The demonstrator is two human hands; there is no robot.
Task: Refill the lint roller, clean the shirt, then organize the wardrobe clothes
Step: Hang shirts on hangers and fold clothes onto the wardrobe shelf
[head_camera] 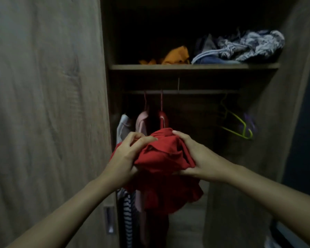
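A bunched red shirt is held in front of the open wardrobe, its lower part hanging down. My left hand grips its left side, fingers curled over the top folds. My right hand grips its right side from the edge and below. Behind the shirt a red hanger hangs on the rail, beside a pink garment and a white one. The lint roller is not in view.
The upper shelf holds an orange cloth and a heap of patterned grey-blue clothes. Empty green hangers hang at the rail's right end. A striped garment hangs low left. Wooden doors flank the opening, left and right.
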